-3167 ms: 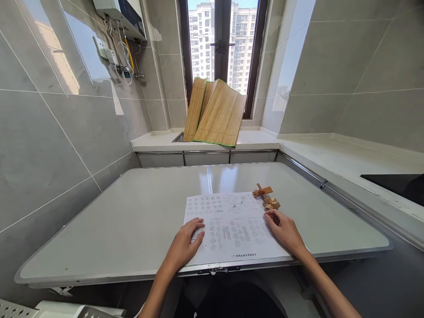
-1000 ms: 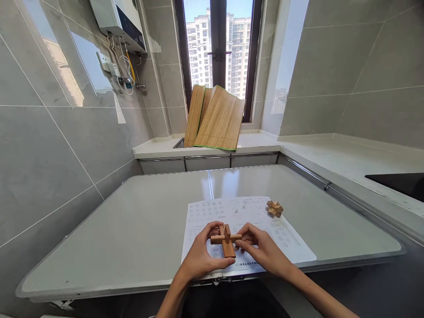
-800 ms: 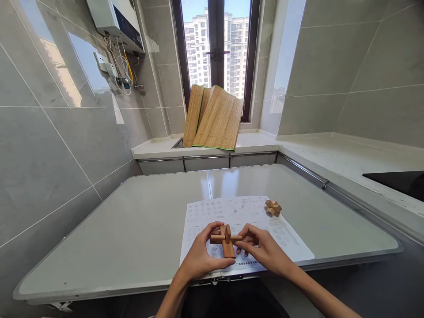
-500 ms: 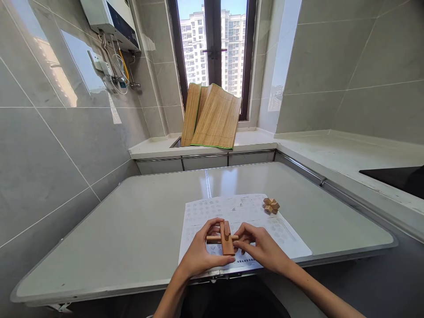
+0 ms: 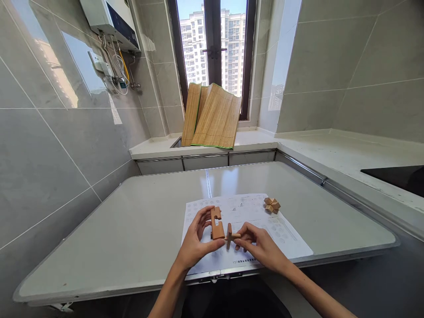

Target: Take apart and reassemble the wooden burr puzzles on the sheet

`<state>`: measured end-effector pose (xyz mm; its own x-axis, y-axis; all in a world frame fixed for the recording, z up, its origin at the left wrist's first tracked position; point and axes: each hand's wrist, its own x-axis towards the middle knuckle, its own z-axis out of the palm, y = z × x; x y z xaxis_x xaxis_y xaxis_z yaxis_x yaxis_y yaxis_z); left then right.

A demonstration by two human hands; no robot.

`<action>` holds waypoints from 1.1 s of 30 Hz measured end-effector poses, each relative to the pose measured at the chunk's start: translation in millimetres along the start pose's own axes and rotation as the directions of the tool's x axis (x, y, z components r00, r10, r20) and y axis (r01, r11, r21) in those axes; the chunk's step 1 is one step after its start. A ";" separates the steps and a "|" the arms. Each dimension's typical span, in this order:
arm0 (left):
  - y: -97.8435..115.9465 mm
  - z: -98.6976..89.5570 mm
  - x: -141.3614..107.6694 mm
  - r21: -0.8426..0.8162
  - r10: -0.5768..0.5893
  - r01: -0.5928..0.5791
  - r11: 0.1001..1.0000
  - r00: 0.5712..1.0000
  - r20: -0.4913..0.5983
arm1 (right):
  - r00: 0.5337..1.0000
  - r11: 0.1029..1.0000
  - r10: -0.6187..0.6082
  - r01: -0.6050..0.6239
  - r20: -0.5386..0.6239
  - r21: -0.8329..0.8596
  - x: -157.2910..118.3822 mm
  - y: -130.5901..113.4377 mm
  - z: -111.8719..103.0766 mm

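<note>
Between thumb and fingers, my left hand point(image 5: 199, 238) grips a flat notched wooden piece point(image 5: 217, 224), tilted above the paper. My right hand point(image 5: 256, 243) pinches the right end of a smaller crossed wooden part point(image 5: 229, 236), made of an upright stick and a crosswise one. The two wooden parts are close together near the lower corner of the notched piece; whether they touch I cannot tell. Beneath both hands lies a white printed sheet point(image 5: 245, 214). A star-shaped wooden puzzle point(image 5: 272, 205) sits at the sheet's upper right corner.
The pale folding table point(image 5: 132, 229) has a metal-trimmed edge at the front. Behind it, a folded bamboo mat point(image 5: 217, 117) leans on the white ledge point(image 5: 155, 148) by the window. A black panel point(image 5: 397, 176) lies on the right counter.
The notched piece has moved left and up with my left hand, coming apart from the crossed part. My right hand stays nearly in place, holding the crossed part.
</note>
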<state>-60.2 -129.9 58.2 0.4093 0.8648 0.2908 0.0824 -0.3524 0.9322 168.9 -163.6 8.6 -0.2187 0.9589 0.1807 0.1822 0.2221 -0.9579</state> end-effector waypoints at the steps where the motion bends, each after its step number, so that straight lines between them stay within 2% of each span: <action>1: -4.1 -4.2 1.6 0.034 -0.008 0.010 0.999 0.998 -0.055 | 1.000 1.000 0.013 -0.012 -0.011 0.013 0.2 4.1 -0.7; 3: -15.0 -14.8 5.5 0.160 -0.037 0.066 0.985 0.983 -0.182 | 0.999 0.998 0.038 -0.036 -0.032 0.055 1.0 11.8 -1.6; 6: -36.7 -33.7 12.7 0.326 -0.087 0.221 0.919 0.922 -0.378 | 0.996 0.988 0.070 -0.063 -0.046 0.141 2.7 21.3 -1.1; 9: -58.7 -49.8 21.2 0.409 -0.108 0.346 0.844 0.858 -0.503 | 0.994 0.978 0.094 -0.080 -0.064 0.192 3.8 27.8 0.6; 12: -74.4 -59.8 30.4 0.537 -0.085 0.401 0.743 0.851 -0.517 | 0.992 0.977 0.100 -0.084 -0.074 0.197 3.3 31.1 1.8; 16: -83.7 -66.0 40.9 0.633 -0.089 0.456 0.626 0.848 -0.523 | 0.993 0.977 0.084 -0.066 -0.082 0.204 2.6 31.5 1.9; 23: -91.9 -70.8 51.2 0.665 -0.097 0.483 0.569 0.843 -0.529 | 0.992 0.978 0.083 -0.064 -0.092 0.199 3.1 29.7 1.7; 33: -97.4 -72.3 60.9 0.679 -0.137 0.555 0.481 0.813 -0.566 | 0.987 0.971 0.090 -0.058 -0.131 0.233 1.3 29.6 -0.3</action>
<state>-108.9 -17.1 0.7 -0.1934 0.9537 0.2304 0.8838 0.0673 0.4630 174.3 -155.8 -19.5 -0.0739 0.9899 0.1211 -0.0333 0.1189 -0.9923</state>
